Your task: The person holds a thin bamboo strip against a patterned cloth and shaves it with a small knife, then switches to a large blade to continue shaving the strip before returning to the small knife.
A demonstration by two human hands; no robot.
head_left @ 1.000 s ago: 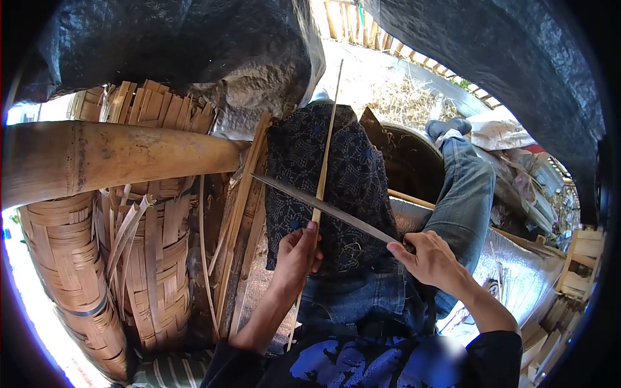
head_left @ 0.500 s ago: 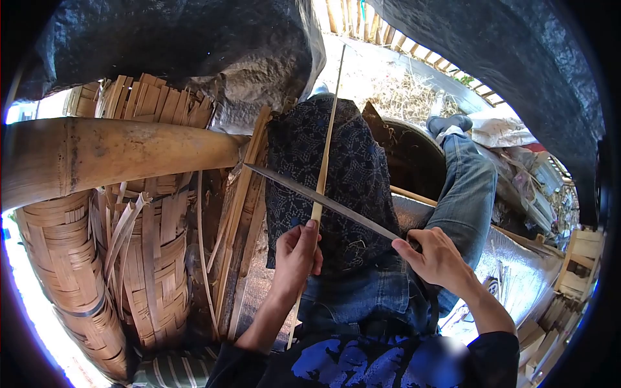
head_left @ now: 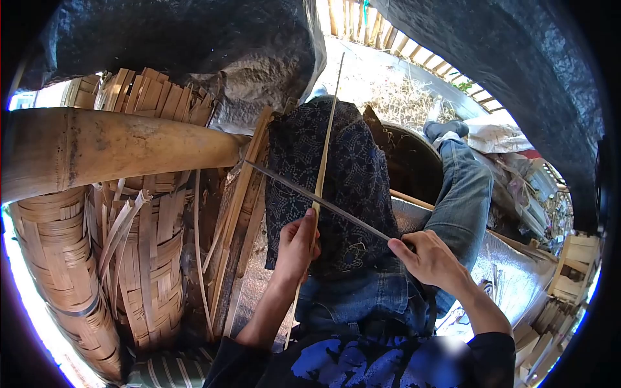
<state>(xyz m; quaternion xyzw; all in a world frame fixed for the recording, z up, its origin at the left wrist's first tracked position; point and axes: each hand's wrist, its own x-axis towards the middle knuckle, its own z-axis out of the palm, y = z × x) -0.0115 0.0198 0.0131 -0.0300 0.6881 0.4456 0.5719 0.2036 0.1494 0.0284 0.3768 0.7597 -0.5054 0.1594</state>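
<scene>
My left hand [head_left: 296,247] pinches a long, thin bamboo strip [head_left: 326,145] between thumb and fingers. The strip runs from beside my lap up past the dark patterned cloth [head_left: 294,145] over my leg. My right hand [head_left: 432,260] is wrapped round the handle of a long knife [head_left: 359,222]; the handle is mostly hidden in my fist. Its narrow blade crosses the strip just above my left thumb, touching or very near it. The blade's tip reaches a wooden slat [head_left: 239,213] on the left, by the end of a thick bamboo pole [head_left: 149,145].
Woven bamboo baskets [head_left: 139,271] with loose strips stand at my left below the pole. Dark plastic sheeting [head_left: 168,39] hangs above. A dark round container [head_left: 417,158] lies beyond my jeans-clad leg [head_left: 462,194]. Wooden pieces [head_left: 576,265] are at the far right.
My left hand has moved slightly up along the strip, its thumb now closer to the blade. The knife has barely shifted, and the view has tilted a little.
</scene>
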